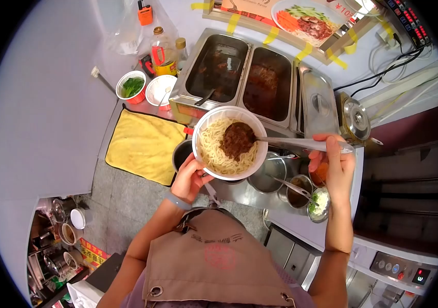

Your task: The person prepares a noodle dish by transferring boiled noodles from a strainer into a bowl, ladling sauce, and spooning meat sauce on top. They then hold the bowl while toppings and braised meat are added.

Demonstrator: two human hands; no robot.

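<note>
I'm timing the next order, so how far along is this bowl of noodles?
Already done: the noodles are in the bowl, with dark sauce on top. In hand: the left hand holds the bowl, the right hand a spoon at the sauce. Probably left: garnish; the chopped greens and leafy greens sit in separate containers, and none shows on the noodles.

Brown sauce (238, 139) hides the head of the spoon (298, 143). The bowl (263, 160) covers part of the dark pot (180, 154). The top edge crops the poster (285, 10).
</note>
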